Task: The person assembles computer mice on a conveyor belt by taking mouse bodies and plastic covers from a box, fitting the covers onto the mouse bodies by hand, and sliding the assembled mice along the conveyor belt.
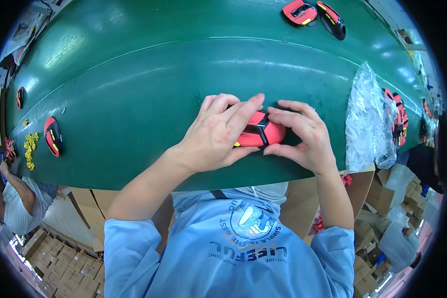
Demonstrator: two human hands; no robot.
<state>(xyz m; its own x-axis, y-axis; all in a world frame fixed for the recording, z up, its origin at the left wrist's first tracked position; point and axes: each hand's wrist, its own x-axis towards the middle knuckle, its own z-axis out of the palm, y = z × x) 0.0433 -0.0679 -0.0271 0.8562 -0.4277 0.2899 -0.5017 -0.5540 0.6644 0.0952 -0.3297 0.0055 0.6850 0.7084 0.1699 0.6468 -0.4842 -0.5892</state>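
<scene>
A red and black computer mouse [274, 133] with a yellow side button lies between my hands at the near part of the green table. My left hand [213, 130] covers its left end, fingers over the far side and thumb along the near side. At the rounded red right end, my right hand [305, 134] pinches it, the thumb on the near edge and fingertips on the far edge. Much of the mouse's left part is hidden under my left hand.
On the green table [134, 99] sit a mouse [52, 136] and small yellow pieces [30, 149] at left, and two mouse parts [313, 16] at the far right. Clear plastic bags [366, 119] lie right, beside several red-black mice [400, 121]. A co-worker [22, 203] sits left.
</scene>
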